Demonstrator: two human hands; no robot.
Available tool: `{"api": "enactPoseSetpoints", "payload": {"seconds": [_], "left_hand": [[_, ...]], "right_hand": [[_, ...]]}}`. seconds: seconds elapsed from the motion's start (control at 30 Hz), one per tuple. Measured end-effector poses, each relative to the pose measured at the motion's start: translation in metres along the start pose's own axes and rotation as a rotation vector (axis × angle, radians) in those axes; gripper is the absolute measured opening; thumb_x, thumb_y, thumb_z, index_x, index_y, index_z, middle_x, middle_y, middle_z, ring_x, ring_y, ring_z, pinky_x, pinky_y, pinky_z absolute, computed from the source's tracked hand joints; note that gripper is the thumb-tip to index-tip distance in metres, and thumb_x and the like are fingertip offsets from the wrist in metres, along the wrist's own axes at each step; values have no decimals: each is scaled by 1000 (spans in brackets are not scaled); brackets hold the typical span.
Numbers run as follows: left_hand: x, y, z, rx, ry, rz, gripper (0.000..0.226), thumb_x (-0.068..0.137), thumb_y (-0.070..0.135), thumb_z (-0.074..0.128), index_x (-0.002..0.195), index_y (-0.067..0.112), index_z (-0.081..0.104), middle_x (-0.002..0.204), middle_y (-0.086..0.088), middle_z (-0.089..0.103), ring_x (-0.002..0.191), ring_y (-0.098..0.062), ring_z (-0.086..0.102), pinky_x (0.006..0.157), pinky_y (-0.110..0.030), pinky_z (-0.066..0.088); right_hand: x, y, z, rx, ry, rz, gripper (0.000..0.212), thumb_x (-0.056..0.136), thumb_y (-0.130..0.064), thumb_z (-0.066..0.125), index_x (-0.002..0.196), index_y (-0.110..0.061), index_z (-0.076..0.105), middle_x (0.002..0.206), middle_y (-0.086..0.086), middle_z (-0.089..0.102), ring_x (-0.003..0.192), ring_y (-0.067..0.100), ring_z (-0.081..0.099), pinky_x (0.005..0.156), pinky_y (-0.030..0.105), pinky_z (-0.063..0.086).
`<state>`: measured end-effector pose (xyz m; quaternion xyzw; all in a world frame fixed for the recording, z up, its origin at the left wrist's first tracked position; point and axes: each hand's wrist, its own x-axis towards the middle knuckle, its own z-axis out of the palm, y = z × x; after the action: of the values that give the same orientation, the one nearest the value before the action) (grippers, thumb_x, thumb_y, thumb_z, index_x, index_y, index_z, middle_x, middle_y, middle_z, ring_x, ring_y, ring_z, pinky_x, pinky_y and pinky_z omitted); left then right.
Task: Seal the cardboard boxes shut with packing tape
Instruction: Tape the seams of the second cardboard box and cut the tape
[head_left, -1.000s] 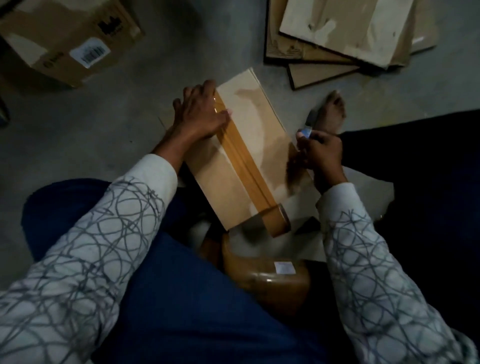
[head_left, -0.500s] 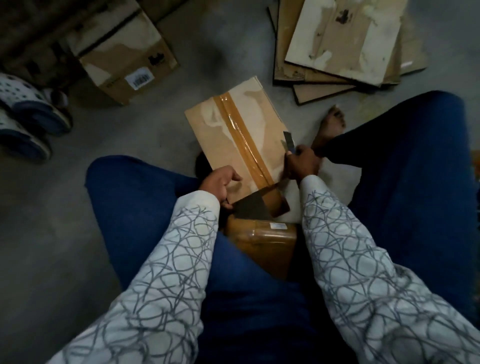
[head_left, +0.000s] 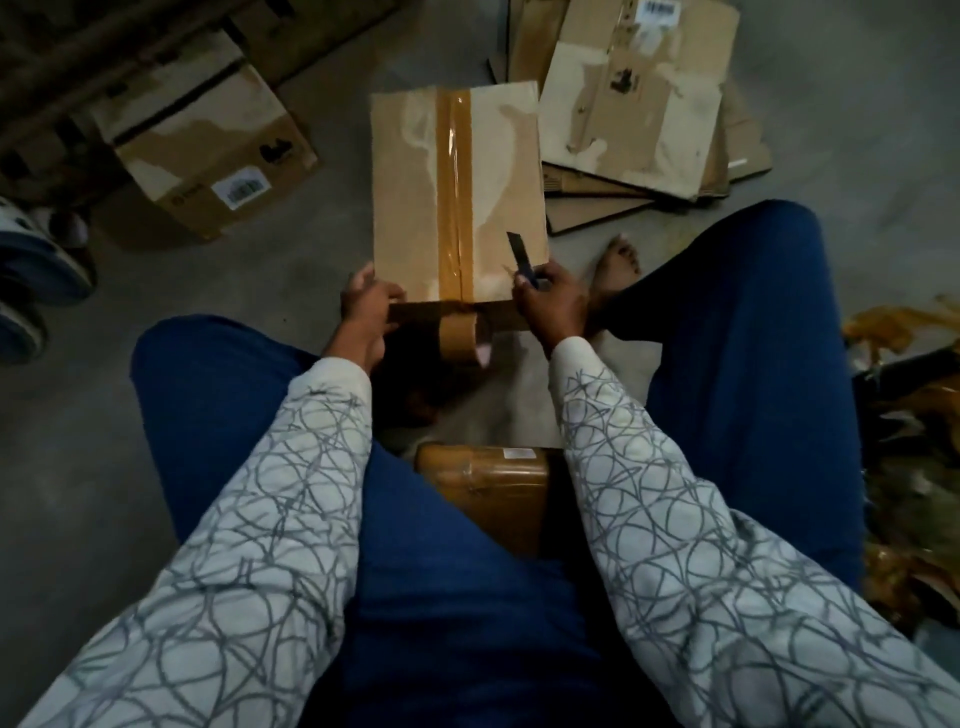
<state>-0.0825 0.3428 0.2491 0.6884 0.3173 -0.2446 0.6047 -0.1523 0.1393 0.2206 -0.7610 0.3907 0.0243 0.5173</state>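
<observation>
The left hand (head_left: 366, 306) gripped the box (head_left: 405, 182) at its near left corner; the right hand (head_left: 553, 304), at its near right corner, clutched a cutter (head_left: 522, 254).

Brown cardboard box (head_left: 410, 208) w/ pale torn patches, closed, top face up, on floor btw. the knees. Shiny brown tape strip (head_left: 454, 197) runs along centre seam, far edge to near edge. Tape roll (head_left: 457, 335) hangs at near edge, not cut off.

Around you: bare grey concrete floor (head_left: 291, 270), dim light, deep shadow top left. Sandals (head_left: 41, 265) at your left edge. Flattened cardboard sheets (head_left: 639, 104) piled top right. Crumpled brown scraps (head_left: 883, 325) far right.
</observation>
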Motion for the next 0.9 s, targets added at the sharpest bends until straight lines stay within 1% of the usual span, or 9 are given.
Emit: {"api": "enactPoseSetpoints", "payload": {"seconds": [0.07, 0.2, 0.27, 0.3, 0.4, 0.5, 0.67, 0.8, 0.9], "left_hand": [[-2, -6, 5, 45, -69, -53, 61, 91, 10, 57, 148, 30, 42, 129, 0, 53, 113, -21, 52, 99, -46, 47], [67, -62, 11, 195, 26, -82, 65, 68, 39, 70, 127, 41, 43, 127, 3, 52, 112, -22, 52, 98, -48, 47], [115, -99, 12, 301, 134, -137, 105, 31, 62, 77, 127, 31, 49, 127, -5, 60, 111, -29, 60, 94, -50, 52], [111, -103, 14, 275, 74, -225, 117, 24, 64, 80, 131, 25, 51, 126, -7, 62, 108, -30, 62, 91, -47, 53], [40, -77, 29, 242, -131, -305, 72, 68, 40, 83, 127, 15, 51, 116, -8, 63, 95, -24, 62, 75, -35, 53], [28, -70, 32, 254, -150, -253, 74, 70, 35, 79, 135, 13, 50, 127, -12, 62, 110, -28, 61, 96, -47, 53], [6, -65, 35, 273, -104, -191, 60, 86, 27, 74, 137, 15, 46, 131, -10, 55, 118, -29, 55, 104, -48, 47], [-7, -55, 35, 355, -99, -135, 45, 91, 22, 71, 132, 12, 55, 126, -9, 59, 111, -25, 57, 94, -37, 50], [-10, -51, 37, 380, -64, -154, 28, 92, 22, 70, 116, 11, 60, 114, -7, 62, 97, -22, 56, 81, -33, 48]], "right_hand": [[-2, 11, 4, -49, -22, 53, 21, 83, -36, 72, 98, -22, 70, 112, 5, 70, 104, 24, 66, 94, 44, 56], [-16, 19, 8, -197, 8, 41, 26, 91, -24, 70, 110, -7, 71, 136, 8, 57, 125, 27, 53, 103, 32, 42], [-20, 22, 13, -283, 68, -22, 23, 92, -23, 69, 109, -8, 72, 148, 7, 48, 134, 28, 44, 107, 32, 37], [-22, 22, 14, -323, 89, -57, 21, 92, -23, 68, 108, -10, 73, 152, 4, 45, 137, 27, 40, 108, 32, 35], [-23, 25, 18, -408, -3, -165, 20, 93, -28, 66, 108, -17, 73, 153, -3, 46, 142, 26, 35, 115, 35, 31], [-20, 28, 17, -454, -177, -188, 20, 94, -31, 64, 109, -20, 72, 156, -7, 42, 151, 31, 21, 121, 44, 25], [-16, 28, 8, -504, -306, -175, 24, 97, -32, 62, 115, -19, 69, 162, -7, 30, 154, 30, 5, 119, 47, 25], [-12, 25, 4, -533, -349, -137, 31, 96, -35, 63, 122, -18, 68, 161, 3, 34, 151, 32, 24, 117, 44, 32], [-8, 24, 3, -629, -427, -142, 39, 98, -36, 61, 133, -20, 63, 166, 3, 18, 152, 34, 16, 120, 46, 28]]}}
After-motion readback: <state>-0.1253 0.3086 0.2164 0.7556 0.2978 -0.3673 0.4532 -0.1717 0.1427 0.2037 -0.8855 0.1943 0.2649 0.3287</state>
